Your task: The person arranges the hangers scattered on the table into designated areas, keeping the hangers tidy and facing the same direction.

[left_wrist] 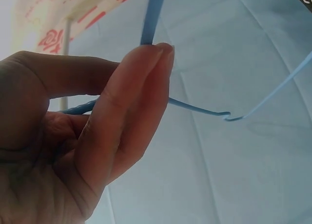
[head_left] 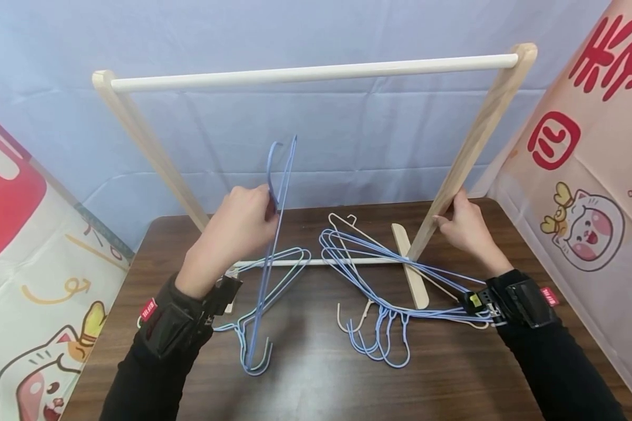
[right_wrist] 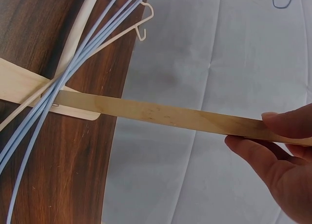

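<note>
Blue hanger [head_left: 270, 166]: thin, smooth, seen nearly edge-on from the head, hook up. Held raised over the table [head_left: 305, 397], below the rack's [head_left: 316, 75] white top rail in that view. It's pinched near the hook by the left hand [head_left: 239, 222], back of hand up. Pale wooden upright [head_left: 469, 146] is gripped low by the right hand [head_left: 466, 225]. Left fingertips and a small wire kink shown only by left wrist view; right thumb and fingers on opposite faces shown clearly by right wrist view.

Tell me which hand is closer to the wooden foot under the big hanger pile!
Right. The right hand grips the post rising from the wooden foot; the left hand is farther off to the left, holding a blue hanger.
</note>
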The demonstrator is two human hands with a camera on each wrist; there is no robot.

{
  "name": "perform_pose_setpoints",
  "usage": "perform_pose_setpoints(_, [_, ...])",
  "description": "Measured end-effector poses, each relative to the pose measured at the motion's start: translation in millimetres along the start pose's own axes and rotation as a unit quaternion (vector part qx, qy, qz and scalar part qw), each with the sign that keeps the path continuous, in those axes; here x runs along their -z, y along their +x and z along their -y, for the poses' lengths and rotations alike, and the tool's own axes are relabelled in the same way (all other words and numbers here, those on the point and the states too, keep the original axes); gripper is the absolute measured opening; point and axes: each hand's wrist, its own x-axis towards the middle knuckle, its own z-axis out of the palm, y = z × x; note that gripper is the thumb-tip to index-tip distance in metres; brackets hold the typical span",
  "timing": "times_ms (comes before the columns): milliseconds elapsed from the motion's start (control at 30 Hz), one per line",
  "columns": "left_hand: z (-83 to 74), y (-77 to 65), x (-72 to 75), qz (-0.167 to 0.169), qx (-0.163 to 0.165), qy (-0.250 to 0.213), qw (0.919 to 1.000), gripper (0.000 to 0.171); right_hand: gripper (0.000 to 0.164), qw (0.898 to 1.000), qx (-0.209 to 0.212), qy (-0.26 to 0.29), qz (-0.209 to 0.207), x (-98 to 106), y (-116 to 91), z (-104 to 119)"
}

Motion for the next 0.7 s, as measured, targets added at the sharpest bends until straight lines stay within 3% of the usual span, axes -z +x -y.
perform_pose_setpoints(367, [-12.8,11.9,9.1,-0.004,-0.009,-0.005,0.9999,0.006,0.047,1.0,0.004,0.003,-0.002,-1,0,0])
perform_pose_setpoints(700, [-29.7,17.5,15.8,-0.012,-0.024,-0.01,0.9996,0.006,0.046,1.0,0.003,0.001,-0.001,0,-1,0])
